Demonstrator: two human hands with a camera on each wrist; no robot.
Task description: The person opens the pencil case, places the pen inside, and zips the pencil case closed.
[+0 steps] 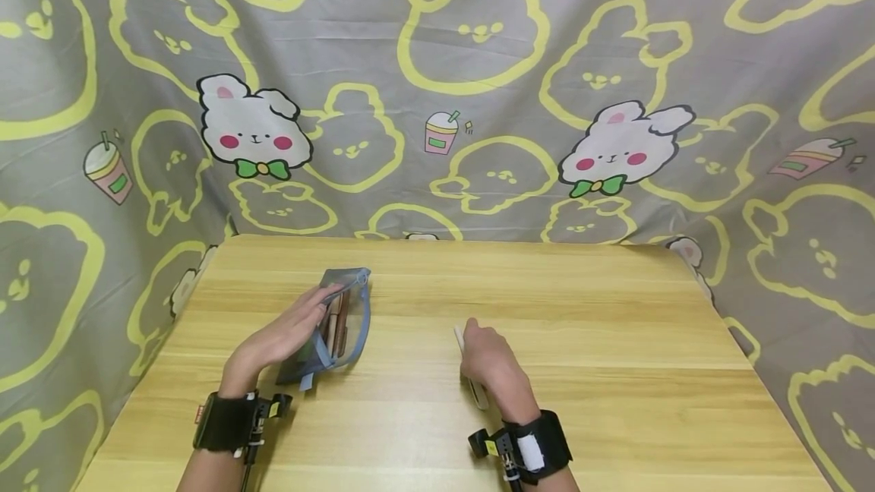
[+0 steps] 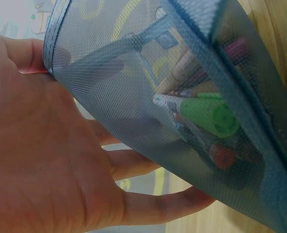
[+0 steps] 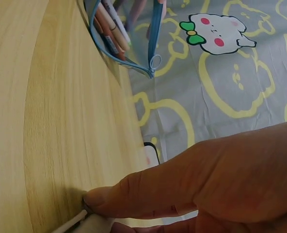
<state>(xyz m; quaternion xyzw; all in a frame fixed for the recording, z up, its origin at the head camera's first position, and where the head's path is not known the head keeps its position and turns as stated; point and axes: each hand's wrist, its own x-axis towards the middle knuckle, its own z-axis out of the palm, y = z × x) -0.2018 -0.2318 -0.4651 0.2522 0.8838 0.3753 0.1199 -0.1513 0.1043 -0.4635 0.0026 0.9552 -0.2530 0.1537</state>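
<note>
On the left of the table, a blue mesh pencil pouch (image 1: 364, 325) stands tilted with its zipped mouth gaping toward the right. Brown and pale pens (image 1: 335, 325) show inside it; the left wrist view also reveals a green pen (image 2: 211, 114) through the mesh. My left hand (image 1: 283, 332) holds the pouch by its left side, its fingers (image 2: 153, 204) stretched behind the mesh and the thumb at its edge. My right hand (image 1: 491, 355) grips a long, slim, whitish object (image 1: 478, 395) low over the table; the hand covers its middle, and I cannot tell its kind.
The wood-grain table (image 1: 581, 310) spreads out under both hands. A grey curtain (image 1: 383, 44) with yellow outlines and white rabbits hangs behind it and along both sides. Each wrist wears a black strap (image 1: 225, 422) with a small camera.
</note>
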